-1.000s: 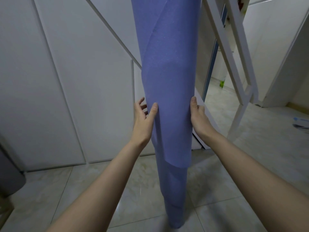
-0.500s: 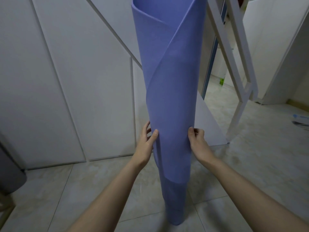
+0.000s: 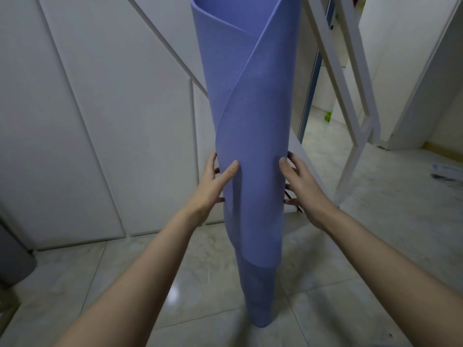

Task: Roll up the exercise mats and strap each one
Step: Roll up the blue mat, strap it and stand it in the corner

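A blue exercise mat stands upright on the tiled floor as a loose roll, wider at the top, with its outer edge running diagonally across the front. My left hand presses the roll's left side, thumb on the front and fingers behind. My right hand holds the right side at the same height, fingers spread around the back. No strap is visible on the roll.
White panelled cabinet doors fill the wall behind and to the left. A white metal frame leans at the upper right by an open doorway. A dark grey bin stands at the left edge. Small items lie on the floor at far right.
The view has tilted so the roll's open top shows. Both hands slid down the roll and back up a little, still clasping it from both sides; the right hand's fingers spread wider.
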